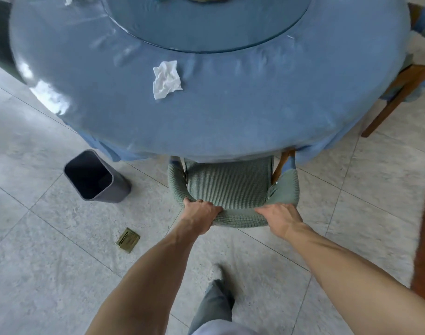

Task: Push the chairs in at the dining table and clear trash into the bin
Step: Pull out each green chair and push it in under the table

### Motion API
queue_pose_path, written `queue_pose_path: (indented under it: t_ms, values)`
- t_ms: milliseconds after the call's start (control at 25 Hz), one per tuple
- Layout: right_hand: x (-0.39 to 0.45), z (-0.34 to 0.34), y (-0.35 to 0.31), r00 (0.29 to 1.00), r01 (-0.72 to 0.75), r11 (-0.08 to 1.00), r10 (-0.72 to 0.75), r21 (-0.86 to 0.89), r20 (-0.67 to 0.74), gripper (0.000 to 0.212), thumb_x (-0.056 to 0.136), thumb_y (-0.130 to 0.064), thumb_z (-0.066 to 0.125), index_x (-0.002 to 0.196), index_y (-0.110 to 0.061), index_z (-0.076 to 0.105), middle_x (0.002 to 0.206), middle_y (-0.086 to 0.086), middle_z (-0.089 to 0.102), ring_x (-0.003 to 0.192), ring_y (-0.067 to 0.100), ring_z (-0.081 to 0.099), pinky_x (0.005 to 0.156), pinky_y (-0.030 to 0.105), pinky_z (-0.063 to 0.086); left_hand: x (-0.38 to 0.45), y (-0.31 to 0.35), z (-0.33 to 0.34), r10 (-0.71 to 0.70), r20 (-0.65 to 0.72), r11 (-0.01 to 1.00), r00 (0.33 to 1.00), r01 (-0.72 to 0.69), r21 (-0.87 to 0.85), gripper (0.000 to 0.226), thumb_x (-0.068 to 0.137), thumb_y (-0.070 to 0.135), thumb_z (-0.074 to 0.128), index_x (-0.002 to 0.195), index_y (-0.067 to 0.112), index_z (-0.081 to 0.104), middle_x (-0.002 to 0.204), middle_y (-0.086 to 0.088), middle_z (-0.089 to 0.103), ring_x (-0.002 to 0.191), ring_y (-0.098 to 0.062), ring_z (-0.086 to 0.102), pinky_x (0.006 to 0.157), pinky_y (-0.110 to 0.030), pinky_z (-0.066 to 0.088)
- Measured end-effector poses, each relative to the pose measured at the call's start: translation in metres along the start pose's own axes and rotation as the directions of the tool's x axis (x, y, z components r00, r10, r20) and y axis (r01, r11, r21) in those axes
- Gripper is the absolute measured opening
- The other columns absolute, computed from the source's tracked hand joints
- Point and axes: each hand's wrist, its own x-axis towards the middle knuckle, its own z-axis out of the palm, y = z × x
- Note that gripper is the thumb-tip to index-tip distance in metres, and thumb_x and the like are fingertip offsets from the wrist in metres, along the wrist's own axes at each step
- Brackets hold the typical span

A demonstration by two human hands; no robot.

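Under both hands' grip, left hand (201,213) and right hand (280,216), chair (228,187) backrest.

A person's 2 bare forearms and 1 leg, seen from above.

The left hand (201,215) and right hand (280,217) wear no gloves, rings or watch, and no sleeves cover the forearms. The leg (212,308) wears grey-green trousers, ending in a pale grey shoe (215,272).

No legible text — no labels, numbers.
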Motion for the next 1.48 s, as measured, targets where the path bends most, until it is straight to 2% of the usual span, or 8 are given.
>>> queue_pose_path:
  t_ms: [360, 560, 720, 880, 1000, 1120, 1320, 1480]
  values:
    - [0.083, -0.044, 0.026, 0.987, -0.161, 0.987, 0.161, -0.012, -0.026, 0.053, 0.09, 0.0, 0.053, 0.129, -0.036, 0.053, 0.115, 0.0, 0.067, 0.111, 0.027, 0.059, 0.106, 0.052, 0.034, 0.08, -0.028, -0.054, -0.027, -0.003, 0.999, 1.0, 0.027, -0.036, 0.035, 0.097, 0.027, 0.06, 0.13, 0.038, 0.054, 0.105, 0.009, 0.069, 0.102, -0.02, 0.066, 0.101, -0.073, 0.032]
    - [0.093, -0.049, 0.029, 0.983, -0.185, 0.983, 0.185, -0.001, -0.008, 0.052, 0.088, 0.0, 0.056, 0.128, -0.033, 0.053, 0.114, 0.0, 0.065, 0.115, 0.029, 0.057, 0.11, 0.056, 0.03, 0.089, -0.025, -0.063, -0.065, -0.014, 0.996, 0.998, 0.065, -0.055, 0.034, 0.098, 0.029, 0.058, 0.129, 0.042, 0.055, 0.109, 0.009, 0.069, 0.105, -0.022, 0.066, 0.104, -0.074, 0.027]
    - [0.082, -0.049, 0.033, 0.985, -0.172, 0.982, 0.174, 0.082, -0.014, 0.056, 0.086, 0.003, 0.052, 0.132, -0.029, 0.049, 0.127, 0.005, 0.055, 0.123, 0.03, 0.049, 0.113, 0.053, 0.026, 0.089, -0.017, -0.063, -0.138, 0.002, 0.99, 0.99, 0.138, -0.022, 0.037, 0.094, 0.027, 0.064, 0.125, 0.047, 0.056, 0.106, 0.012, 0.07, 0.105, -0.021, 0.065, 0.102, -0.069, 0.032]
    - [0.044, -0.051, 0.053, 0.996, -0.068, 0.976, 0.079, 0.206, -0.05, 0.067, 0.084, -0.002, 0.05, 0.144, -0.029, 0.035, 0.144, 0.003, 0.041, 0.135, 0.026, 0.037, 0.105, 0.045, 0.039, 0.082, 0.004, -0.079, -0.287, 0.062, 0.958, 0.956, 0.286, 0.025, 0.029, 0.094, 0.02, 0.062, 0.12, 0.034, 0.061, 0.115, 0.004, 0.068, 0.118, -0.026, 0.057, 0.106, -0.066, 0.032]
    - [0.006, -0.059, 0.082, 0.992, -0.113, 0.952, 0.123, 0.285, -0.019, 0.067, 0.089, -0.011, 0.05, 0.148, -0.034, 0.032, 0.143, 0.0, 0.043, 0.127, 0.027, 0.047, 0.099, 0.043, 0.044, 0.083, 0.04, -0.098, -0.298, 0.133, 0.954, 0.945, 0.294, 0.05, 0.029, 0.088, 0.016, 0.064, 0.116, 0.02, 0.064, 0.111, -0.002, 0.068, 0.108, -0.026, 0.063, 0.1, -0.053, 0.047]
    - [-0.019, -0.06, 0.128, 0.985, -0.171, 0.944, 0.167, 0.283, 0.039, 0.051, 0.091, -0.016, 0.05, 0.139, -0.033, 0.045, 0.13, 0.003, 0.051, 0.119, 0.027, 0.053, 0.097, 0.043, 0.047, 0.095, 0.091, -0.121, -0.192, 0.129, 0.979, 0.973, 0.199, -0.045, 0.031, 0.087, 0.026, 0.065, 0.118, 0.021, 0.064, 0.105, 0.002, 0.069, 0.092, -0.021, 0.069, 0.083, -0.038, 0.057]
    - [-0.068, -0.057, 0.243, 0.971, -0.23, 0.904, 0.236, 0.361, 0.026, 0.052, 0.09, -0.02, 0.052, 0.14, -0.034, 0.047, 0.141, 0.0, 0.047, 0.123, 0.025, 0.053, 0.098, 0.035, 0.046, 0.126, 0.188, -0.165, -0.129, 0.123, 0.991, 0.984, 0.125, 0.042, 0.042, 0.082, 0.038, 0.066, 0.121, 0.022, 0.063, 0.113, 0.003, 0.067, 0.104, -0.021, 0.065, 0.072, -0.031, 0.048]
    - [-0.121, -0.046, 0.35, 0.937, -0.317, 0.838, 0.348, 0.445, 0.013, 0.05, 0.09, -0.026, 0.055, 0.139, -0.036, 0.048, 0.141, 0.0, 0.048, 0.124, 0.022, 0.052, 0.1, 0.032, 0.044, 0.165, 0.283, -0.212, -0.043, 0.095, 0.997, 0.995, 0.036, 0.072, 0.049, 0.083, 0.048, 0.066, 0.128, 0.028, 0.061, 0.13, 0.005, 0.061, 0.119, -0.02, 0.058, 0.082, -0.034, 0.048]
